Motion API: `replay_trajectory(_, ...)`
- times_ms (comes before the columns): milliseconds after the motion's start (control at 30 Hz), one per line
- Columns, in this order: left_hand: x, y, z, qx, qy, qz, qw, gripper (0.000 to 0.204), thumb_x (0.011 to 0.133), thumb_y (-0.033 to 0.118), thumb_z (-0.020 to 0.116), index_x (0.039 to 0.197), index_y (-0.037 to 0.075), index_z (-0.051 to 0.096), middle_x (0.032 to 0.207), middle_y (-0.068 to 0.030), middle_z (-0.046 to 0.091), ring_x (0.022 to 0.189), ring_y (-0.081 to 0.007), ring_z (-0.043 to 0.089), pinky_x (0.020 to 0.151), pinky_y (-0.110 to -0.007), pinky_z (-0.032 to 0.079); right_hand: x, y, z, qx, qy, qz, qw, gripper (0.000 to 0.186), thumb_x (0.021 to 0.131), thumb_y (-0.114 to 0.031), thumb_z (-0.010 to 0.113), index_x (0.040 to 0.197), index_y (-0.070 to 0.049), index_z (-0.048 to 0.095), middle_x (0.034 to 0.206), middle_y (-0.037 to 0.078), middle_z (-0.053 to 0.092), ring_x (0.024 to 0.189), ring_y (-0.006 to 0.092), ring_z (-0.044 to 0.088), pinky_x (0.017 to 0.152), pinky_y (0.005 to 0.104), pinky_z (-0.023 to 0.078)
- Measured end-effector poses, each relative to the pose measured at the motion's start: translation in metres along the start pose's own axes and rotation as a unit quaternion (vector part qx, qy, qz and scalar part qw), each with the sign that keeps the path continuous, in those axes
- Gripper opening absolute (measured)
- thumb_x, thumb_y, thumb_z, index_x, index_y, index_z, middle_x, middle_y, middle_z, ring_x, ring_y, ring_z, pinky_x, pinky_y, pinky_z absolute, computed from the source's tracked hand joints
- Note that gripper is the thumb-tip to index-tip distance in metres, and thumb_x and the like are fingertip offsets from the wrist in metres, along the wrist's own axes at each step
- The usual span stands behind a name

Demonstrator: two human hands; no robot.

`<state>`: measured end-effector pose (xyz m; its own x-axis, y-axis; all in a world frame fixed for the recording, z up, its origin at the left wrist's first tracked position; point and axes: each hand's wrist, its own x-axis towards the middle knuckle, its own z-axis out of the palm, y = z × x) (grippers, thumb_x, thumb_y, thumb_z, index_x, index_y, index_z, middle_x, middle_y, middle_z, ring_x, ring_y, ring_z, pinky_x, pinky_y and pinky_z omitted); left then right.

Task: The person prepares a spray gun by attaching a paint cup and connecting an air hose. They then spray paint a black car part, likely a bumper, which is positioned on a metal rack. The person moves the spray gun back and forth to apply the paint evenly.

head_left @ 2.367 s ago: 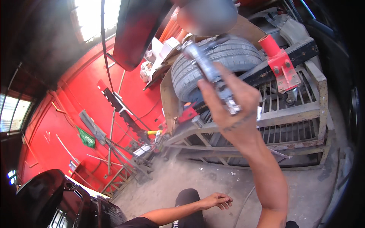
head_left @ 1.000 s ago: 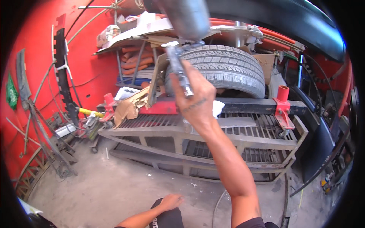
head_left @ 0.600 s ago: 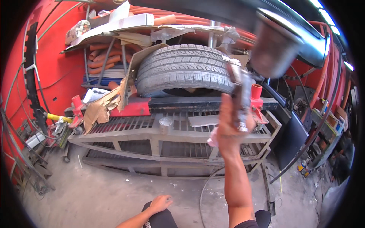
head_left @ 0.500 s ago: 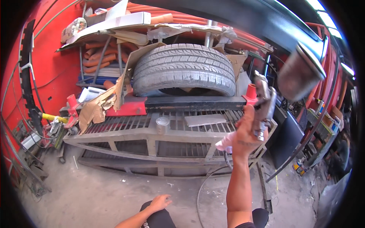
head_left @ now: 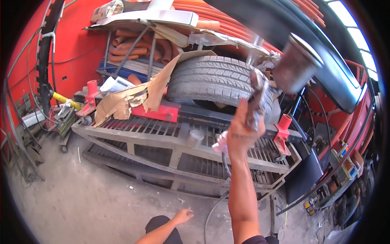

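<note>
My right hand [head_left: 243, 132] is raised at the centre right, closed round the handle of a spray gun [head_left: 257, 99]. The gun's metal cup [head_left: 295, 65] sits at its upper right and is blurred by motion. Just beyond the cup, a long glossy dark panel [head_left: 325, 61] slants across the upper right; part of its surface looks hazy. A hose [head_left: 208, 219] rises from the floor toward the gun. Some pink cloth or paper [head_left: 220, 142] shows beside my right wrist. Low down by my knee, my left hand [head_left: 183, 216] has its fingers curled in, with nothing visible in it.
A tire [head_left: 211, 81] lies behind the gun on a slatted metal rack [head_left: 158, 156]. A small can [head_left: 196, 138] stands on the rack. Torn cardboard [head_left: 122, 107] and red stands [head_left: 283, 134] are close by. Orange pipes [head_left: 130, 51] fill the shelf behind.
The view has turned and tilted, so the rack appears slanted. My right hand and the spray gun appear farther left and cover part of the tire. My left hand's fingers look more curled.
</note>
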<state>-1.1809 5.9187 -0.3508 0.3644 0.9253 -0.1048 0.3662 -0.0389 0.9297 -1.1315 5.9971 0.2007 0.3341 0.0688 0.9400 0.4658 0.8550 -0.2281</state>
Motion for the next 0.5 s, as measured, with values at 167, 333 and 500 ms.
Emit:
replay_trajectory(167,-0.002,-0.003,-0.012,-0.02,0.021,-0.018,0.999,0.044,0.092,0.035,0.074,0.127,0.008,0.074,0.114,-0.0196,0.077,0.103,-0.0331,0.075,0.091,-0.042,0.057,0.022,-0.02,0.09,-0.035,-0.08,-0.103,0.991,0.024,0.098,-0.009,0.071,0.119,0.003,0.067,0.082,0.015,0.068,0.069,0.0229,0.064,0.065,0.0368,0.052)
replay_trajectory(333,0.004,-0.004,0.0,-0.047,-0.003,-0.032,0.998,0.044,0.092,0.036,0.075,0.126,0.008,0.075,0.112,-0.0194,0.077,0.101,-0.0323,0.075,0.089,-0.042,0.057,0.047,-0.036,0.138,0.007,-0.088,-0.22,0.971,0.03,0.099,-0.014,0.073,0.124,0.001,0.068,0.081,0.019,0.068,0.066,0.023,0.064,0.065,0.036,0.052)
replay_trajectory(500,0.012,-0.016,0.002,-0.072,-0.022,-0.032,0.997,0.043,0.091,0.035,0.076,0.124,0.007,0.075,0.107,-0.0183,0.077,0.097,-0.0303,0.074,0.088,-0.04,0.057,0.042,-0.059,0.113,0.042,-0.162,-0.136,0.976,0.031,0.095,-0.011,0.073,0.123,0.0,0.065,0.095,0.024,0.072,0.085,0.0427,0.072,0.074,0.046,0.057)
